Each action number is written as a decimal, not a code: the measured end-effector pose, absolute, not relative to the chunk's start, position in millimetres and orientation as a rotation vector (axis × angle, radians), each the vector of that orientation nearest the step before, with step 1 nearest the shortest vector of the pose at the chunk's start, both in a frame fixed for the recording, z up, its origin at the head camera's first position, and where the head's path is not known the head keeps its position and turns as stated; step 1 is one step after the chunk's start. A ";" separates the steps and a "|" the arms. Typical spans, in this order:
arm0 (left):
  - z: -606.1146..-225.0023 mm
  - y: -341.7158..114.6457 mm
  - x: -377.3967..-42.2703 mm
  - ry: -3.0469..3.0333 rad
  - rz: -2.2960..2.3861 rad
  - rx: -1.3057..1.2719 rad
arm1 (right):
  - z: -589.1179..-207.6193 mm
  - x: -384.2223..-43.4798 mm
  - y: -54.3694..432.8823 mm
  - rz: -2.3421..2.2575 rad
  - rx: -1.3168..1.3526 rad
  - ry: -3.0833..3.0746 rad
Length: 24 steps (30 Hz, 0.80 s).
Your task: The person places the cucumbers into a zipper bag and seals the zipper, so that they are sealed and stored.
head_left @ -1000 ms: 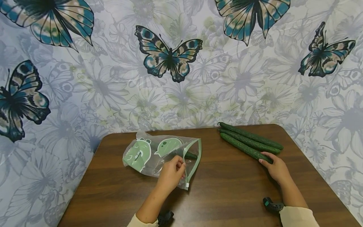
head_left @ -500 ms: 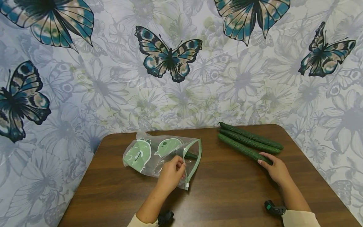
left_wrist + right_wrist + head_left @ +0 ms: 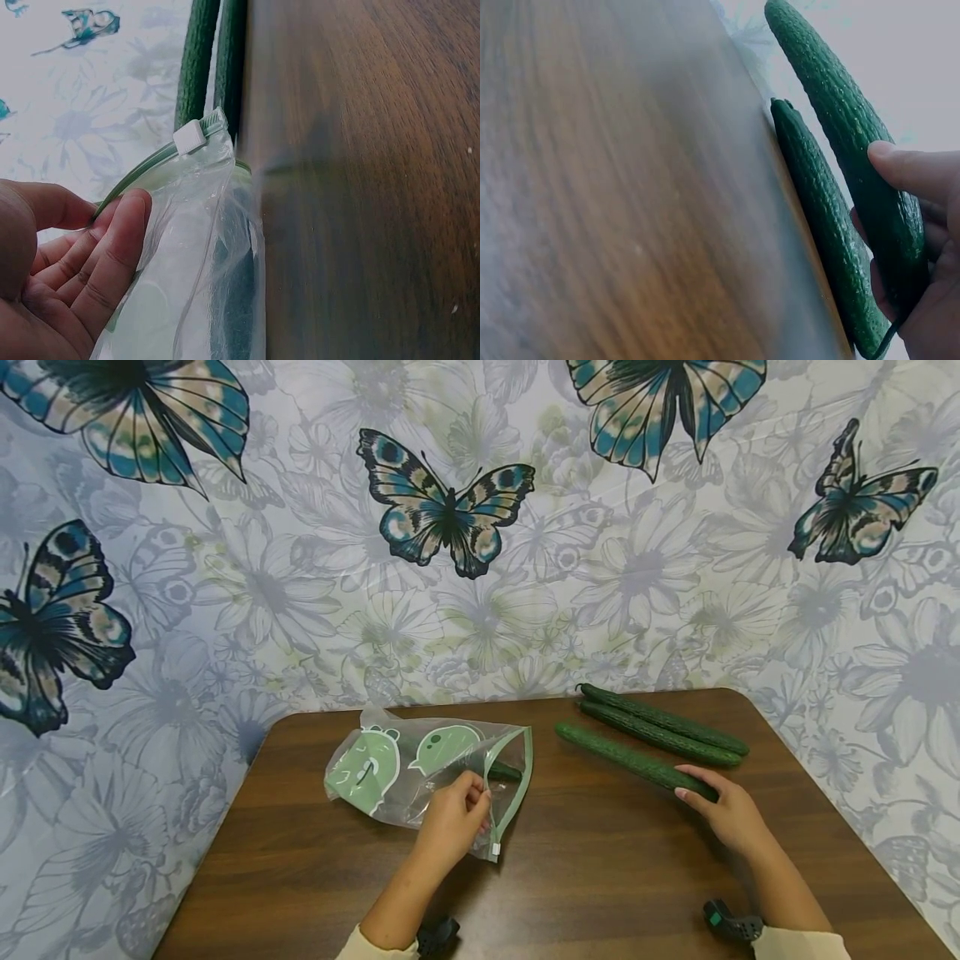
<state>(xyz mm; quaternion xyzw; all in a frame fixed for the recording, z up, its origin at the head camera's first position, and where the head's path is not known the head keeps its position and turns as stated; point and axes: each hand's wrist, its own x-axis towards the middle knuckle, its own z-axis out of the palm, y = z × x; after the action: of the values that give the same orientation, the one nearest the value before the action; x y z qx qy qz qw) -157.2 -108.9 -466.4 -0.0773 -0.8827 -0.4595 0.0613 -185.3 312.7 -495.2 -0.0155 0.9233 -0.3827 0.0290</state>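
My left hand point(image 3: 452, 817) pinches the green-edged rim of a clear zip bag point(image 3: 386, 806) with green animal prints, its mouth gaping to the right. A dark cucumber point(image 3: 505, 772) shows inside that mouth. In the left wrist view, thumb and fingers grip the rim below a white slider point(image 3: 190, 136). My right hand point(image 3: 731, 814) holds another cucumber point(image 3: 626, 757) by its near end, thumb on one side and fingers curled round the other in the right wrist view. The cucumber's far end points left towards the bag.
Two more cucumbers point(image 3: 675, 720) lie side by side at the back right of the brown wooden table point(image 3: 585, 885). Behind the table hangs a butterfly-patterned cloth point(image 3: 480, 635). A dark band with a device point(image 3: 731, 922) sits at the right wrist.
My right hand has drawn its cucumber left and away from the other two, opening a gap between them. The left hand and the bag have stayed still.
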 end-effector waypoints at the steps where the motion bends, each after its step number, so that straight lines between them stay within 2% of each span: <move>1: -466.4 -109.1 -157.1 -2.669 -1.389 -0.236 | -494.4 -184.3 311.9 -1.187 -0.059 2.848; 24: -465.1 -109.6 -156.4 -2.649 -1.397 -0.252 | -497.0 -175.5 276.1 -1.290 -0.330 2.780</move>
<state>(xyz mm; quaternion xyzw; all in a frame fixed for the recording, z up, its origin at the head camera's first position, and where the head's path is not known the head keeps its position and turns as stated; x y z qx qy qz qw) -156.4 -109.6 -465.1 -0.0837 -0.8794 -0.4638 0.0678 -175.5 276.1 -497.0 -0.1071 0.9015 -0.4184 0.0297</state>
